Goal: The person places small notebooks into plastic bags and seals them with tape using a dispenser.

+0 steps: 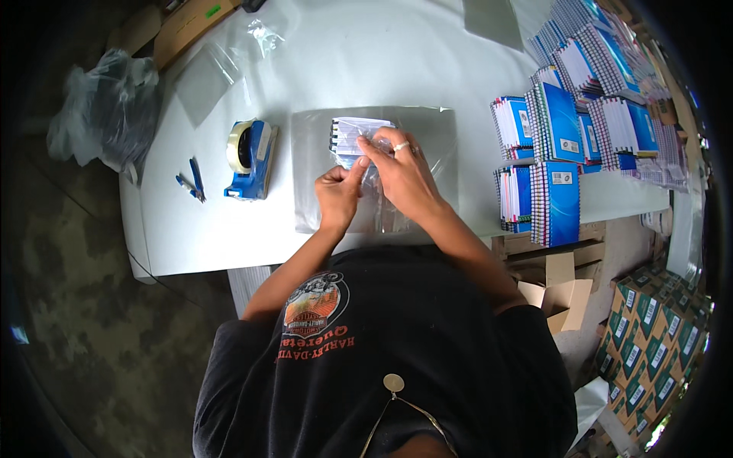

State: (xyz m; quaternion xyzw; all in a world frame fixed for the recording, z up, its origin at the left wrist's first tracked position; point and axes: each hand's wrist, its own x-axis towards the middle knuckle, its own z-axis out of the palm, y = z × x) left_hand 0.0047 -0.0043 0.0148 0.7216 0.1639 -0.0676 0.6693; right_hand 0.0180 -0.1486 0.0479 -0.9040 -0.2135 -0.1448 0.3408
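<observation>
Two bare hands at work on a white table point(195, 248). The left hand point(339, 197) and right hand point(408, 168) meet, thumbs close together, at a spiral-bound bundle point(363, 127) in clear film; their exact grip is unclear. Beneath lie clear plastic sheets point(311, 202). Left: blue tape dispenser point(263, 156), small blue-handled tool point(196, 177). Right: stacked blue spiral notebooks point(561, 130).

Place: packing workshop, by the look of it
Table point(191, 237): broad, white, clear film point(314, 208) at centre
Notebooks point(556, 122): stacked high, 2 o'clock
Tape dispenser point(261, 164): blue, 10 o'clock
Cartons point(645, 343): printed, 4 o'clock
Floor point(95, 328): blotchy, 8 o'clock
</observation>
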